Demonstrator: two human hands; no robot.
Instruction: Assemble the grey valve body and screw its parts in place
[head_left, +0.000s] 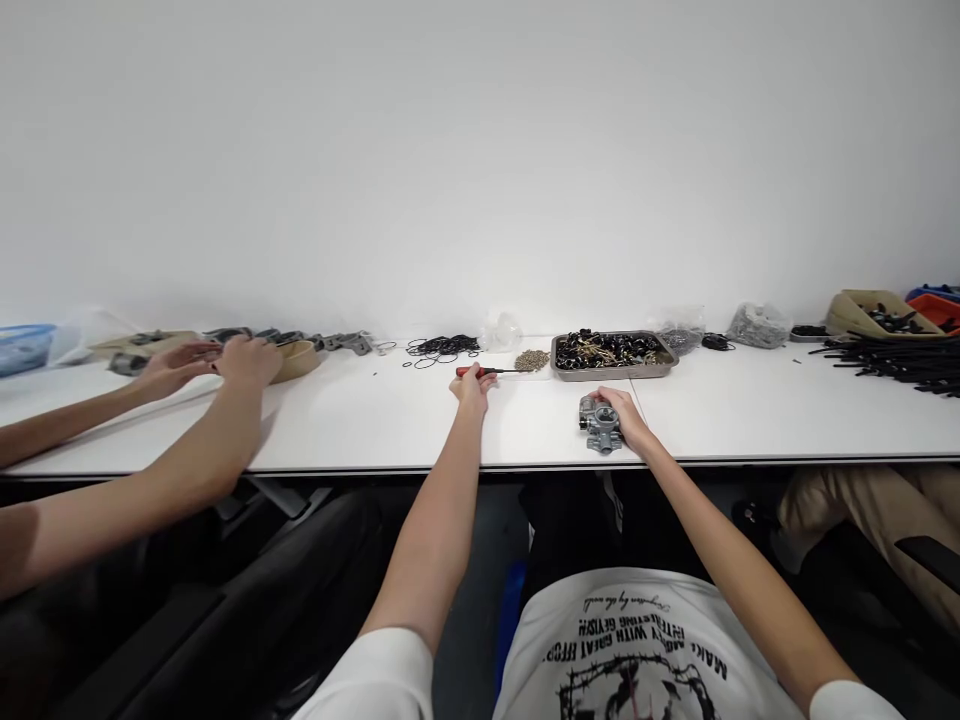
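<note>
The left arm reaches nearly straight forward across the front edge of the desk, and the left hand is closed around the red handle of a screwdriver. The right arm slants in from the right over the same edge, its forearm angled inward, and the right hand clasps a grey metal carburetor from its right side, thumb and fingers near the top. The two hands are well apart.

The screwdriver's long axis runs nearly parallel to the desk's front edge, handle to the left, dark shaft pointing right toward a pile of small brass parts; whether the tip touches them cannot be told. The carburetor is near the front edge, just before the near left part of a metal tray. Its long axis runs roughly front to back, a round opening facing up and a narrower end toward the front edge.
</note>
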